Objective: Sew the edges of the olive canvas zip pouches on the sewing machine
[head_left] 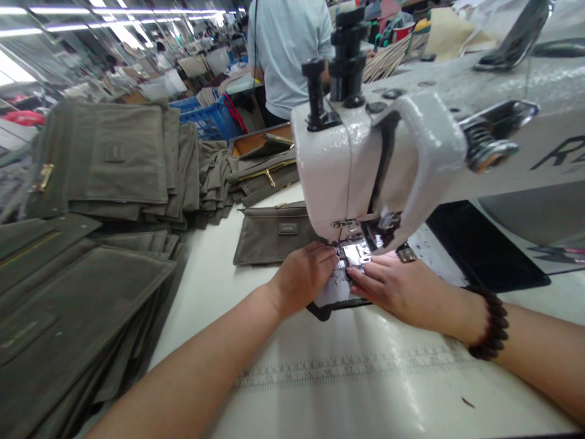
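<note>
White table (375, 414) | on it: sewing machine (439, 140) | labelled pouch (269, 241) | ruler scale (338, 373) | scrap (468, 403)

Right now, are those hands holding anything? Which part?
Can't tell: the left hand is at the near edge of the labelled pouch, the right hand beside the needle plate; any grip's hidden.

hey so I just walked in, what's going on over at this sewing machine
A person has their left hand and right hand at the lit needle area of the sewing machine. Just beyond the left hand lies an olive fabric pouch with a small label, partly hidden by the machine. Similar pieces are piled to the left. What the fingertips grip isn't clear.
</note>
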A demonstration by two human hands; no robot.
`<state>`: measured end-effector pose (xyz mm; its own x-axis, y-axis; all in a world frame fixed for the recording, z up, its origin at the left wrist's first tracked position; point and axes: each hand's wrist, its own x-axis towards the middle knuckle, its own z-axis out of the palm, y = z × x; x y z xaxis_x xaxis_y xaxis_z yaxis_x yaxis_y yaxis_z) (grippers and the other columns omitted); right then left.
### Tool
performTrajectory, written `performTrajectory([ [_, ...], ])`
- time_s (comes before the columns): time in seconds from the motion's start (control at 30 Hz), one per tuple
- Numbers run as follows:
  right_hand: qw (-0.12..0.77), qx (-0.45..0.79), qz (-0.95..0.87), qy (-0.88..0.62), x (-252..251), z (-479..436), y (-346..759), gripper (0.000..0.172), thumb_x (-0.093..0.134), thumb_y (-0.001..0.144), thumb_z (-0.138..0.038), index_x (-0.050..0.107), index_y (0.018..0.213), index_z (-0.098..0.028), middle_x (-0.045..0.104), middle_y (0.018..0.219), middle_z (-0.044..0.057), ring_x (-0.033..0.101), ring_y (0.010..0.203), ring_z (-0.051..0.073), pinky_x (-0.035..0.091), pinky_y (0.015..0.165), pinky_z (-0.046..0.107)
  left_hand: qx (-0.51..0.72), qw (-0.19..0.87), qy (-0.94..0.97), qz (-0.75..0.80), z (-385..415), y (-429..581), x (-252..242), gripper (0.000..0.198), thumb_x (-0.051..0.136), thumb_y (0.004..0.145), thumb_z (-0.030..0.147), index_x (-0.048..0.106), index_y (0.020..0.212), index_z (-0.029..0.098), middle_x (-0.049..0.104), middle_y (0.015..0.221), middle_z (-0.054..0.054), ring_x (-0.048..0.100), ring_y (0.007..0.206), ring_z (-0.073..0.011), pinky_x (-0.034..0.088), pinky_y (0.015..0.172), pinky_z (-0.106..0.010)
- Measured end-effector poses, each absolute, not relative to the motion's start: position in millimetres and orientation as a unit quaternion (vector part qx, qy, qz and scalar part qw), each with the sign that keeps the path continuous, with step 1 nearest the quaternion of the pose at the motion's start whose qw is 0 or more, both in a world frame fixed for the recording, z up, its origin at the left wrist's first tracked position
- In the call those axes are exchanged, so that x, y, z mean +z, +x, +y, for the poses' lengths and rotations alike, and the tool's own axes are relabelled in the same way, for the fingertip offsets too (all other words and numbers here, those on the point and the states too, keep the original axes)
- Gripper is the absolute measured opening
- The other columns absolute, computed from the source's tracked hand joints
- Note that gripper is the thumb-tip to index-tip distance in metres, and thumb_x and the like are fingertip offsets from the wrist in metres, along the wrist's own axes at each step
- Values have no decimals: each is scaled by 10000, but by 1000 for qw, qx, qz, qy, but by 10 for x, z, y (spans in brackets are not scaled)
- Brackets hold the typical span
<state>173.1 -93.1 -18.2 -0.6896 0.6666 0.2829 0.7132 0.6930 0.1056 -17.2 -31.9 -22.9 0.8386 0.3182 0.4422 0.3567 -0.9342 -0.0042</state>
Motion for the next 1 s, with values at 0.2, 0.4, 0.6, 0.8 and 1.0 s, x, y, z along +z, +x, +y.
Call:
performTrajectory([
  [0.2, 123, -115, -913, -371, -158, -943, 1730, 313, 344, 917, -281, 616, 917, -125, 584, 685, 35, 496, 607, 140, 259, 493, 283, -210, 46, -959, -183, -284, -148, -212, 191, 425, 838, 105, 609, 788, 93, 630, 792, -79, 584, 762, -172, 511, 704, -258],
  [0.4, 133, -119, -911, -372, -153, -943, 1723, 355, 300, 930, -277, 621, 884, -131, 574, 666, 30, 485, 585, 137, 244, 487, 289, -205, 36, -959, -191, -262, -138, -209, 180, 429, 840, 104, 598, 779, 115, 630, 785, -58, 588, 777, -158, 498, 738, -246],
  [0.6, 135, -126, -908, -375, -174, -940, 1724, 360, 292, 933, -287, 616, 889, -135, 566, 650, 28, 472, 570, 139, 214, 472, 287, -224, 38, -957, -180, -258, -127, -227, 171, 444, 831, 98, 599, 762, 118, 637, 780, -54, 588, 777, -157, 491, 765, -247],
  [0.8, 138, -130, -907, -376, -160, -942, 1715, 392, 263, 939, -288, 613, 836, -145, 559, 632, 31, 460, 559, 139, 220, 488, 292, -209, 33, -958, -196, -263, -140, -217, 160, 462, 826, 110, 605, 756, 124, 640, 781, -48, 590, 785, -160, 496, 745, -249],
  [1.0, 137, -123, -910, -371, -132, -936, 1714, 362, 292, 931, -264, 610, 811, -140, 561, 621, 23, 464, 556, 145, 186, 480, 299, -196, 26, -959, -202, -289, -120, -190, 148, 479, 817, 96, 621, 779, 114, 653, 803, -49, 596, 793, -152, 487, 777, -243],
])
